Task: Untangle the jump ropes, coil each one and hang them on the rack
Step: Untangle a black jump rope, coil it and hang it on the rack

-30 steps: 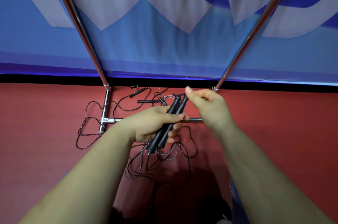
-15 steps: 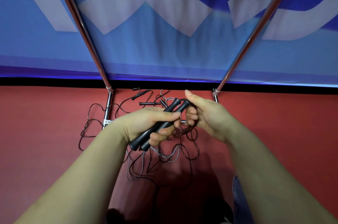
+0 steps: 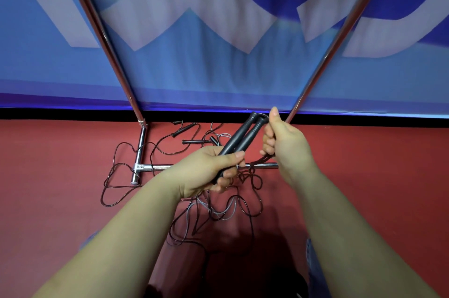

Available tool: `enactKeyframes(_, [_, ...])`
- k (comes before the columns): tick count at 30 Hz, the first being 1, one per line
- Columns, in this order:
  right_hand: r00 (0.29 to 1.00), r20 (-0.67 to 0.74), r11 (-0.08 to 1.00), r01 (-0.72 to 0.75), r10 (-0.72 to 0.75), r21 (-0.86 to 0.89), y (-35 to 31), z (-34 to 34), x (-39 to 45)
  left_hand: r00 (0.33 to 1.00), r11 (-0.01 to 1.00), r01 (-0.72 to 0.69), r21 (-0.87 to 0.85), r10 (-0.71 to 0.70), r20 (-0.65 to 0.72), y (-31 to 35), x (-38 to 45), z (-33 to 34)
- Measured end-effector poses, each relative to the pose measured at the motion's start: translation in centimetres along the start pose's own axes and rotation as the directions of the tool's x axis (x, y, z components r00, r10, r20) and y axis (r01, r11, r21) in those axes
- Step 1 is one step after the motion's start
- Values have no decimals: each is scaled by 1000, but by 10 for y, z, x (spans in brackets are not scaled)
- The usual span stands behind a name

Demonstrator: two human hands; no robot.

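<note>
Left hand [image 3: 206, 171] clenched round two black ribbed plastic jump-rope handles [image 3: 239, 142], paired w/ tips at 1 o'clock, prob. as coil anchor. Right hand [image 3: 284, 144] pinches thin dark cord [image 3: 261, 160] at 3 o'clock, taking up slack. Other ropes [image 3: 194, 140] lie on floor at 11, by chrome metal rack [image 3: 143, 142].

The left hand [image 3: 206, 171] grips two black ribbed plastic jump-rope handles [image 3: 239, 142] side by side, tilted up toward the right hand [image 3: 284, 147]; that hand pinches thin dark cord [image 3: 263, 159]; below both hands tangled dark and grey cords [image 3: 218, 210] sprawl across red floor [image 3: 60, 188]; beyond them stands a chrome tubular rack [image 3: 139, 151].
</note>
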State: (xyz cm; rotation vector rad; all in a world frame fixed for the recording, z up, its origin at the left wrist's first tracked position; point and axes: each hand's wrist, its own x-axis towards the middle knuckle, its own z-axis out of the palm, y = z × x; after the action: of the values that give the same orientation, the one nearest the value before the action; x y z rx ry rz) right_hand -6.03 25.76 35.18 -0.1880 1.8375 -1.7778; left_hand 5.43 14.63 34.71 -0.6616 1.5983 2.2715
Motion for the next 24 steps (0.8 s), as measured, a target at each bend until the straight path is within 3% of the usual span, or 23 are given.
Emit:
enactKeyframes(7, [961, 230, 963, -91, 152, -252, 8, 14, -10, 959, 963, -102, -250, 29, -280, 5, 6, -1])
enactKeyframes(9, [934, 303, 938, -80, 189, -338, 15, 18, -14, 963, 911, -111, -396, -1, -271, 9, 5, -2])
enactKeyframes(13, [889, 386, 900, -61, 245, -431, 24, 23, -19, 993, 736, -41, -676, -42, -106, 13, 1, -2])
enactKeyframes(16, [875, 416, 860, 0, 247, -510, 21, 23, -21, 982, 658, -98, -747, -60, -181, 16, 3, -13])
enactKeyframes(21, [904, 400, 753, 158, 149, -639, 10, 16, -20, 913, 841, -128, -526, -107, -393, 12, 4, -26])
enactKeyframes(22, [903, 410, 734, 189, 131, -652, 8, 15, -21, 885, 900, -130, -416, -84, -459, 9, 5, -26])
enactKeyframes(24, [899, 430, 727, 237, 89, -645, 5, 15, -23, 804, 997, -60, -41, 24, -594, 1, 10, -28])
